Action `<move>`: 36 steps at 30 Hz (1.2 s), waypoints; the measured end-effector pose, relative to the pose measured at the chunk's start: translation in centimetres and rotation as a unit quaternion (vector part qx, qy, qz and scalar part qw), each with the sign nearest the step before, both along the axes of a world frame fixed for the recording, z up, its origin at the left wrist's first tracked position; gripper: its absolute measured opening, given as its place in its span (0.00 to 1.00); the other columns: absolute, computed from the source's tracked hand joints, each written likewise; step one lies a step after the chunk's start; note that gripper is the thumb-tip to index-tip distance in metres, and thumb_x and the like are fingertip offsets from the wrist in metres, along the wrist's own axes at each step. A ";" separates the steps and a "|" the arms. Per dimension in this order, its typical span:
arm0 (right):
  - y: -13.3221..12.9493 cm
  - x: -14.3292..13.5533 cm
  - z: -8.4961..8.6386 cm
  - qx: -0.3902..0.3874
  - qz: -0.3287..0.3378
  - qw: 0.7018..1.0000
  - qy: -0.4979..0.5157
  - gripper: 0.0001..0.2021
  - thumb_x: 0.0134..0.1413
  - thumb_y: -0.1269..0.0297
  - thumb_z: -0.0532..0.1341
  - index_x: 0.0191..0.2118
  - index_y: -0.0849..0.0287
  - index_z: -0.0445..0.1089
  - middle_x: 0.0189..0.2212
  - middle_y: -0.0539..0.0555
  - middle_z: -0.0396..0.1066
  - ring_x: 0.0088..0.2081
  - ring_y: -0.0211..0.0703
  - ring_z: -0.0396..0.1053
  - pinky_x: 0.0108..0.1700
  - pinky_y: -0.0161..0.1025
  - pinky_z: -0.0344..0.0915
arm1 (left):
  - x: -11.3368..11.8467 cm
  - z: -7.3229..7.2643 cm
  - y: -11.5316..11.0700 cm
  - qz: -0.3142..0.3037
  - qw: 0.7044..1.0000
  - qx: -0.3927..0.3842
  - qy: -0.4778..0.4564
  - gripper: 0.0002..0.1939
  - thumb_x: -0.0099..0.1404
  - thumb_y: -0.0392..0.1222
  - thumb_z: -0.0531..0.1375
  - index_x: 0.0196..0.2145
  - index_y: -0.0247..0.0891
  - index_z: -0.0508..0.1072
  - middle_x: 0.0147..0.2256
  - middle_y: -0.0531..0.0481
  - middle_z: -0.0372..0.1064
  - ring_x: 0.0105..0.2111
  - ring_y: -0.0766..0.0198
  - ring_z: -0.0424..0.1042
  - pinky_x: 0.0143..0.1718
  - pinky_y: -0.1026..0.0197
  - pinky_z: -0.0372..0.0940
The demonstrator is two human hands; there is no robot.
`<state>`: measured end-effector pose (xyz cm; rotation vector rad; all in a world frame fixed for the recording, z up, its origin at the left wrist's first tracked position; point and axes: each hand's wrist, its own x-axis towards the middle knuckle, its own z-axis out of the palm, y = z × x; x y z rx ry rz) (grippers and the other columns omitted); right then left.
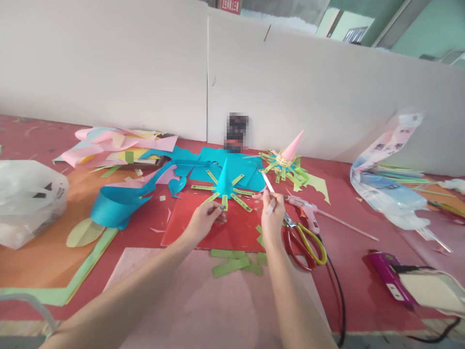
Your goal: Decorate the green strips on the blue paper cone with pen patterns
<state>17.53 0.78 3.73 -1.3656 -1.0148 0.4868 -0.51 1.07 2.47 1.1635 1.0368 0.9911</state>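
The right hand [272,211] grips a slim white strip [267,182]; an upright blue paper cone [224,180] stands beyond the nearer left hand [208,219], grip unclear.

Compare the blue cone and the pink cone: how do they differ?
A patterned yellow band circles the pink cone; none shows on the blue cone. In this view the blue cone points almost straight up, while the pink cone leans to the right. The left hand is at the green strips of the blue cone; neither hand touches the pink cone. Both have green strips spreading out around the base.
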 end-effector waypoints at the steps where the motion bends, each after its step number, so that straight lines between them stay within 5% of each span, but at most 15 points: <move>1: 0.1 0.4 -0.2 -0.009 -0.004 1.000 -0.009 0.11 0.57 0.53 0.54 0.32 0.56 0.58 0.27 0.52 0.75 0.20 0.37 0.67 0.30 0.37 0.65 | 0.0 0.0 0.0 -0.001 1.000 0.002 0.003 0.15 0.54 0.53 0.60 0.27 0.37 0.67 0.23 0.53 0.69 0.25 0.64 0.73 0.31 0.59 0.70; 6: 0.0 0.3 -1.3 -0.084 0.024 0.984 -0.155 0.11 0.54 0.52 0.56 0.33 0.55 0.62 0.31 0.53 0.74 0.29 0.45 0.70 0.32 0.39 0.63 | 0.1 0.0 -0.2 -0.011 1.000 0.011 0.022 0.12 0.56 0.51 0.58 0.28 0.38 0.66 0.24 0.53 0.69 0.26 0.62 0.73 0.32 0.57 0.70; 11: 0.2 -0.6 -2.3 -0.065 0.111 0.955 -0.266 0.05 0.52 0.61 0.59 0.33 0.55 0.63 0.33 0.54 0.72 0.36 0.47 0.69 0.35 0.40 0.63 | 0.3 0.0 -0.5 -0.025 0.998 0.019 0.050 0.09 0.58 0.46 0.56 0.27 0.39 0.65 0.24 0.53 0.68 0.25 0.62 0.73 0.31 0.57 0.70; 18: 0.4 -0.5 -2.4 -0.052 0.112 0.965 -0.229 0.05 0.52 0.61 0.60 0.32 0.56 0.63 0.34 0.55 0.73 0.36 0.47 0.71 0.36 0.41 0.64 | 0.4 0.1 -0.6 -0.050 0.994 0.046 0.090 0.06 0.61 0.42 0.51 0.28 0.39 0.62 0.23 0.54 0.66 0.24 0.63 0.72 0.31 0.58 0.69; 24: -0.3 -1.0 -0.9 -0.011 0.063 0.980 -0.189 0.10 0.53 0.55 0.59 0.37 0.55 0.65 0.39 0.56 0.74 0.41 0.48 0.71 0.41 0.43 0.65 | 0.5 0.4 -1.1 -0.141 0.978 0.079 0.128 0.06 0.61 0.41 0.51 0.28 0.40 0.65 0.23 0.53 0.68 0.26 0.64 0.72 0.32 0.62 0.65; 36: -0.2 -2.3 -1.3 0.030 0.143 0.956 -0.253 0.23 0.52 0.58 0.60 0.54 0.56 0.61 0.50 0.59 0.67 0.51 0.51 0.65 0.48 0.46 0.65 | 0.2 0.8 -2.0 -0.232 0.941 0.087 0.230 0.08 0.55 0.37 0.52 0.24 0.40 0.70 0.18 0.54 0.65 0.19 0.66 0.64 0.20 0.67 0.56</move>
